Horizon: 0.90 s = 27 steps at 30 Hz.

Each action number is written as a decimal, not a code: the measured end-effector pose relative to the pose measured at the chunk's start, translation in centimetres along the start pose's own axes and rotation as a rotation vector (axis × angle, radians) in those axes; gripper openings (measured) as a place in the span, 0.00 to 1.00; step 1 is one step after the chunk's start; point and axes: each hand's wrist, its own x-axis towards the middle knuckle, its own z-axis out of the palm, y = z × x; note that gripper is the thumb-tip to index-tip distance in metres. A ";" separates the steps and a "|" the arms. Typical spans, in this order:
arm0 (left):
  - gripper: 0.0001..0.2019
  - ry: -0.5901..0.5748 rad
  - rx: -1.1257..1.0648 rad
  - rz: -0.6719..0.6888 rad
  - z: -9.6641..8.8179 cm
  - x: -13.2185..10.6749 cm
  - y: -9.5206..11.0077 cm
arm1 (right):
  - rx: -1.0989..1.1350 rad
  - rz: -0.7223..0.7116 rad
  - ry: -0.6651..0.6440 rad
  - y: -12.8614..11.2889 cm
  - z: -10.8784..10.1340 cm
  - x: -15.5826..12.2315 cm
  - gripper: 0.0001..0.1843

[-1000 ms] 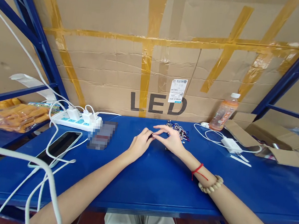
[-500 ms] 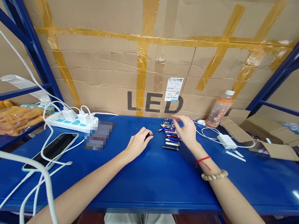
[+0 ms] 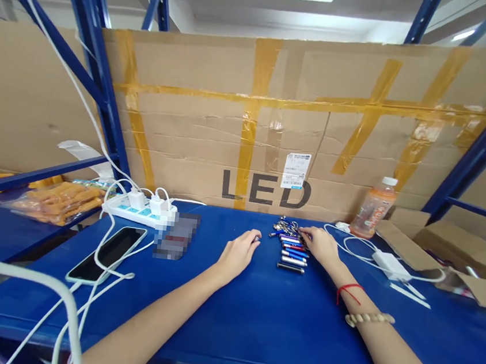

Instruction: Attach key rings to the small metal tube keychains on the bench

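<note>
My left hand [image 3: 240, 251] rests on the blue table [image 3: 254, 322], fingers curled around a small dark item that pokes out at the fingertips. My right hand [image 3: 321, 245] lies further right, its fingertips touching a row of small pen-like keychain lights [image 3: 290, 250] in blue, silver and black, with metal rings bunched at the far end. A red string and a bead bracelet [image 3: 368, 318] circle my right wrist.
A taped cardboard sheet [image 3: 275, 122] marked LED backs the table. A power strip with chargers [image 3: 140, 209], a phone [image 3: 107, 253] and white cables lie left. An orange drink bottle [image 3: 373, 207], a white adapter [image 3: 388, 265] and an open carton [image 3: 456, 256] stand right.
My right hand left my left hand, reached right and back, and now touches the row of keychain lights. The camera tilted upward. My left hand stays closed in place.
</note>
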 end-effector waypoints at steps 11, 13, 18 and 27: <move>0.07 0.003 0.029 0.006 -0.6 -0.4 0.3 | 0.076 0.000 0.076 1.8 2.5 0.9 0.16; 0.07 -0.005 0.039 0.009 -0.5 -0.3 0.2 | 0.065 -0.013 0.075 1.8 2.6 1.0 0.17; 0.08 -0.031 0.069 0.019 -0.4 -0.2 0.2 | 0.111 -0.009 0.072 1.7 2.3 1.0 0.15; 0.08 -0.024 0.050 -0.005 -0.6 -0.2 0.4 | 0.356 0.132 0.276 0.7 0.6 0.5 0.11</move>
